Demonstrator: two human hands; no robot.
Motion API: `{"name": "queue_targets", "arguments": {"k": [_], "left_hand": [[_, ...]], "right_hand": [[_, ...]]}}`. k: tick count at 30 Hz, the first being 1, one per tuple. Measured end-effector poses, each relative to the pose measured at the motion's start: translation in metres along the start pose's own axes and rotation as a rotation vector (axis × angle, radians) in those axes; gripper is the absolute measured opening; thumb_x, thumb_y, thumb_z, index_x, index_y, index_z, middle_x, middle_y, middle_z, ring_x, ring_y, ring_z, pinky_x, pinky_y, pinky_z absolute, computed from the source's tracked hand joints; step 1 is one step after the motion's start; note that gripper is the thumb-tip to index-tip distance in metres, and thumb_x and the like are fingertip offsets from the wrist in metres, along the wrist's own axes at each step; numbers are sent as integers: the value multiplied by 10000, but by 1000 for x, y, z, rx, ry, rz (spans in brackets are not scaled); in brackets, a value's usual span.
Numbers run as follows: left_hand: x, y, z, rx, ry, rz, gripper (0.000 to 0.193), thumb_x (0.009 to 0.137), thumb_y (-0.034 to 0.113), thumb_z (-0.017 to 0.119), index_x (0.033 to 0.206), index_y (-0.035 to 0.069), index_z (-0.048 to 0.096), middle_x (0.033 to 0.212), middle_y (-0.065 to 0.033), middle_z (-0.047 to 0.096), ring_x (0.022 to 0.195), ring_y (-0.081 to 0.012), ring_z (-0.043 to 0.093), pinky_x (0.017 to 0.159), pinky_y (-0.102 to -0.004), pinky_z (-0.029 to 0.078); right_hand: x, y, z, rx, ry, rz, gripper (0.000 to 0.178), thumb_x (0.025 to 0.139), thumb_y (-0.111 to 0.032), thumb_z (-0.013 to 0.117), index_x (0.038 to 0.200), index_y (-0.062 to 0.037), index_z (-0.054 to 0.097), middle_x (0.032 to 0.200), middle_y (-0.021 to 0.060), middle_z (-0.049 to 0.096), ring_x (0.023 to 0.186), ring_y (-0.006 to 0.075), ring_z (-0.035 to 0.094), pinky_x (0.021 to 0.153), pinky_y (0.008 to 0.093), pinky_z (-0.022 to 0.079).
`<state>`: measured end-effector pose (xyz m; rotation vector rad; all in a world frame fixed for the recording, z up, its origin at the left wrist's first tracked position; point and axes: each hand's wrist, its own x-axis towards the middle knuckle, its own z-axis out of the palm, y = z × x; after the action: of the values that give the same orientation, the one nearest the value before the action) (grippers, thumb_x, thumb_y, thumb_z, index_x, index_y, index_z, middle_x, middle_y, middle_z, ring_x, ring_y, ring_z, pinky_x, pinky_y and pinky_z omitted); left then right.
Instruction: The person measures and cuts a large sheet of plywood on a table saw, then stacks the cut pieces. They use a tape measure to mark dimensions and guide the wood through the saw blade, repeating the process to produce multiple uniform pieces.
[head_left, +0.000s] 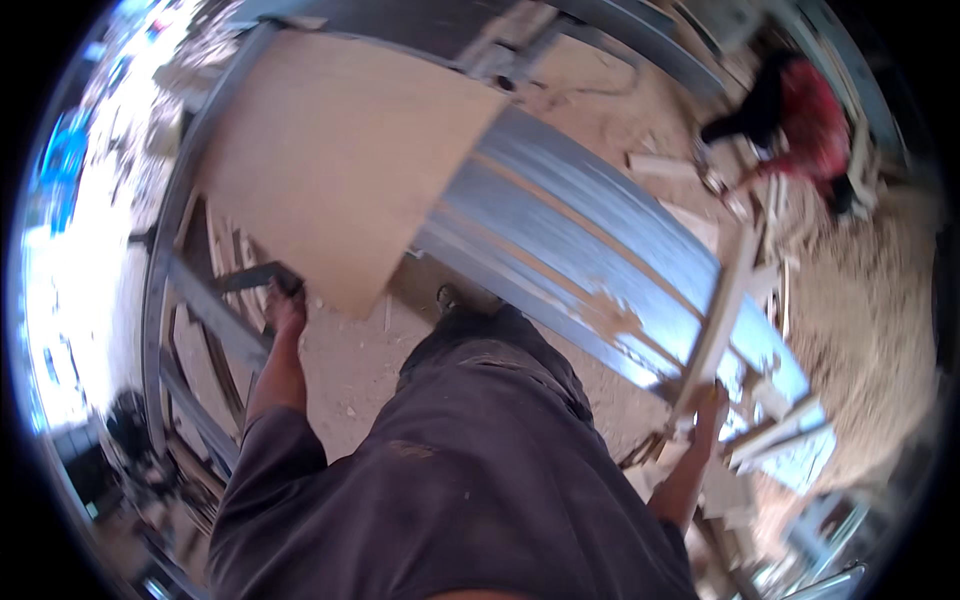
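Spanning the frame: one metal saw surface [600, 240], silvery, littered with offcuts. Item two: a plywood sheet [340, 150], pale and flat, lying on the surface's far left part, its near corner overhanging the edge. Item three: a long wooden strip [722, 305], resting across the surface's right end. Left hand [284, 305]: closed on a dark metal bar [250, 278] just beside the sheet's corner. Right hand [710, 408]: fingers wrapped around the strip's near end.
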<state>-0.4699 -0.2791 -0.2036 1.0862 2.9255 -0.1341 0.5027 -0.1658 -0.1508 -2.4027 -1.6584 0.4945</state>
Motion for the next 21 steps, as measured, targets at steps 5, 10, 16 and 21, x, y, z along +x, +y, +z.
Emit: {"name": "queue_targets", "arguments": {"k": [5, 10, 16, 21], "left_hand": [[-11, 37, -15, -181, -113, -113, 976, 832, 460, 690, 1581, 79, 194, 1533, -211, 349, 1423, -398, 280, 1182, -535, 149], [-30, 31, -42, -358, -28, -65, 940, 790, 308, 760, 1546, 35, 273, 1539, -221, 342, 1404, -408, 313, 1182, -516, 186], [-68, 80, -126, -675, 296, -139, 554, 822, 80, 700, 1334, -38, 527, 1342, -273, 537, 1289, -416, 490, 1059, -449, 419], [-91, 221, -202, -1117, -166, 330, 464, 830, 112, 708, 1250, -10, 555, 1266, -261, 531, 1199, -440, 533, 991, -456, 470]], "right_hand": [[-28, -57, -25, -134, 43, -87, 356, 785, -77, 627, 1119, 45, 642, 1081, 261, 663, 1077, 431, 608, 961, 496, 467], [-24, -132, -61, -181, -7, 293, 459, 524, -136, 805, 931, 20, 662, 915, 222, 705, 817, 359, 683, 794, 452, 554], [46, -200, -72, 329, 102, 205, 517, 611, 21, 702, 1126, 10, 652, 975, 127, 684, 798, 226, 654, 692, 346, 569], [16, -515, 7, 666, -639, -283, 565, 735, -50, 616, 1300, -45, 610, 1025, 73, 611, 868, 167, 607, 721, 285, 533]]}}
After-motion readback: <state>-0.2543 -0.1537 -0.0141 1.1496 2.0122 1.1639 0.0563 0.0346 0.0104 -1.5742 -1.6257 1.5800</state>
